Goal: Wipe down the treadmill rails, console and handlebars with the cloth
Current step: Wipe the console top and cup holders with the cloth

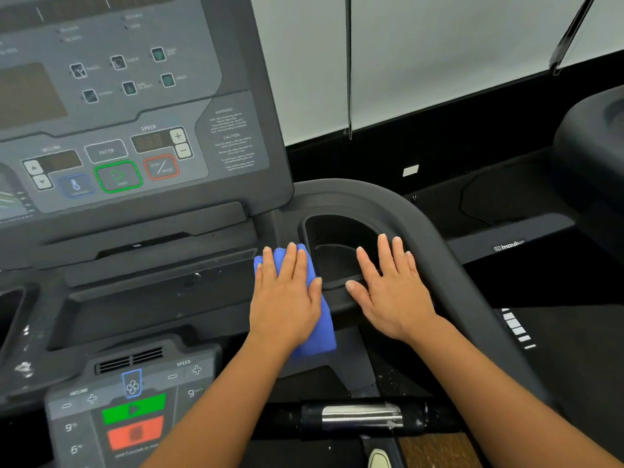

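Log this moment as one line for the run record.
left hand: flat on blue cloth, pressing it beside cup holder | right hand: open, empty, on cup holder rim | step: wiping console

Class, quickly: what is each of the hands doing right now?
Left hand: open, flat on the blue cloth.
Right hand: open, empty, by the cup holder.

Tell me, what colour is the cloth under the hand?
The cloth is plain blue, seen in the head view.

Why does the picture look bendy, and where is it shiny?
Head view: the wide lens bends the console edge and handlebar; light glints off the metal grip; the console's small words are blurred; the cloth looks sharp.
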